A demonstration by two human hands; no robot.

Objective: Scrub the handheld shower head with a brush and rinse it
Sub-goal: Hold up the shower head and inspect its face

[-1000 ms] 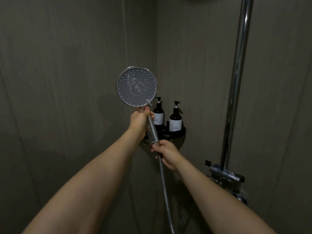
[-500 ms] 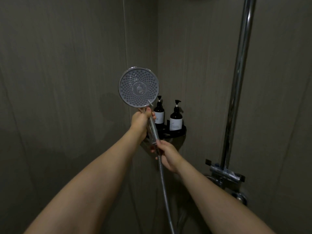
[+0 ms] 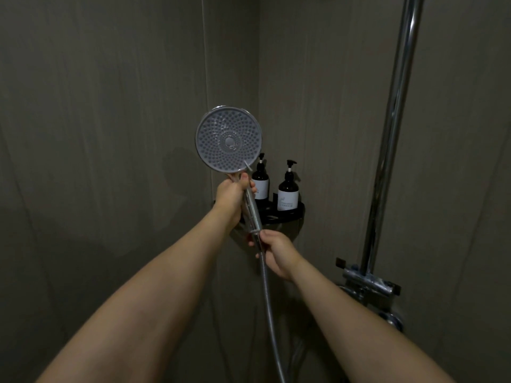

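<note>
In a dim shower stall, a chrome riser pipe (image 3: 392,134) is standing along the right wall while a person is raising the handheld shower head (image 3: 229,139), its nozzle face turned toward the camera, in front of the corner. The left hand (image 3: 233,199) is gripping the handle just below the disc; the right hand (image 3: 276,251) is curling around the hose (image 3: 269,299) joint. Two pump bottles (image 3: 288,193) are sitting on the corner shelf (image 3: 287,217). No brush is showing; scrubbing well likely means keeping the face steady and angled.
</note>
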